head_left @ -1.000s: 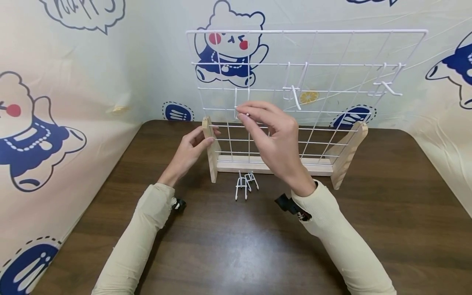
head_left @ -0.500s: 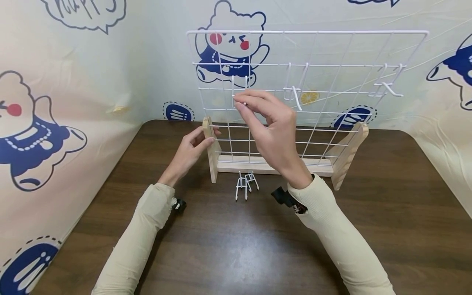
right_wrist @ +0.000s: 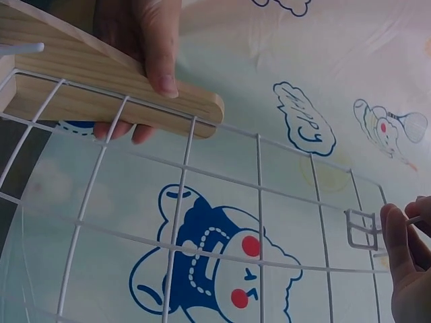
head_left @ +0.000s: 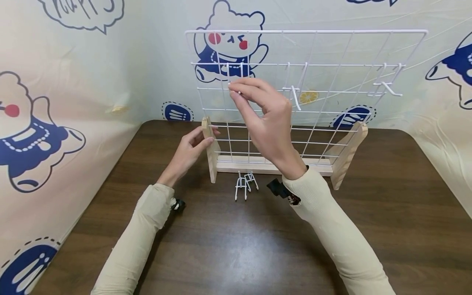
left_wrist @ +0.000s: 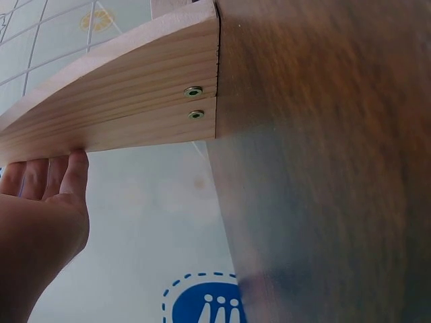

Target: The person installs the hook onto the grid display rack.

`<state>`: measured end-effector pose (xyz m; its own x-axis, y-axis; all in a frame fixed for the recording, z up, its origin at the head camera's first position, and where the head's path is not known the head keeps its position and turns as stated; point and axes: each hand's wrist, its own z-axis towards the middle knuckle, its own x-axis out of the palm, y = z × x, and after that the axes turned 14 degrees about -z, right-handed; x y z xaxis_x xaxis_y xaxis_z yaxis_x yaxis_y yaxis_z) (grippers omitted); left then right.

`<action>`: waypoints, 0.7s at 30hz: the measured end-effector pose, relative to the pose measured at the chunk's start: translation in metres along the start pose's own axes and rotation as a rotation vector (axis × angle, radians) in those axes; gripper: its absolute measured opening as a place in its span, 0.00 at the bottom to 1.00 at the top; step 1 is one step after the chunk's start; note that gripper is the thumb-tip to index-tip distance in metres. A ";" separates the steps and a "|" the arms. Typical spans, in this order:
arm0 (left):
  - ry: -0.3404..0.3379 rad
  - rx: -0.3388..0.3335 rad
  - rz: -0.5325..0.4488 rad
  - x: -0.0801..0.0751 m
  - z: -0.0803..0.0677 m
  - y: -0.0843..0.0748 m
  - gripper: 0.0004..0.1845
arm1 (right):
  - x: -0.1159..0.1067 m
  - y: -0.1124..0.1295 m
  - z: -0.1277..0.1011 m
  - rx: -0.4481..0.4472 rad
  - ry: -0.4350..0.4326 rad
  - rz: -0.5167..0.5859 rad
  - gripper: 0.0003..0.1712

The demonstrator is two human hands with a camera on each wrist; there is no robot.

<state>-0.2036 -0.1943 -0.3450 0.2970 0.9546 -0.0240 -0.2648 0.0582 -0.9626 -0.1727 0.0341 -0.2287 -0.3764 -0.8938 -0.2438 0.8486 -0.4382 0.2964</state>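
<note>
Higher and slightly leftward than a moment earlier, the right hand [head_left: 265,119] had carried a white wire hook [right_wrist: 361,228] up the front of the white wire grid [head_left: 306,31]. Thumb and fingertips pinched that hook, its two prongs level with the second crosswire from the top; from where I stood, I couldn't tell whether they had caught on it. Well apart from it, the left hand [head_left: 188,149] gripped the left wooden upright [head_left: 210,157], thumb on one side, fingers on the other. Two more hooks already hung on the grid, the middle hook [head_left: 293,89] and the far-right hook [head_left: 384,85]. Two loose hooks [head_left: 241,186] lay close together on the brown tabletop [head_left: 239,246], just before the wooden base [head_left: 239,167].
</note>
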 end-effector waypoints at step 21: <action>0.005 0.006 -0.016 -0.002 0.001 0.002 0.21 | 0.010 -0.005 0.010 0.053 0.022 -0.024 0.09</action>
<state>-0.2060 -0.1953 -0.3469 0.3056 0.9521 -0.0098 -0.2655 0.0753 -0.9612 -0.1845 0.0267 -0.2234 -0.3872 -0.8811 -0.2715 0.8187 -0.4640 0.3383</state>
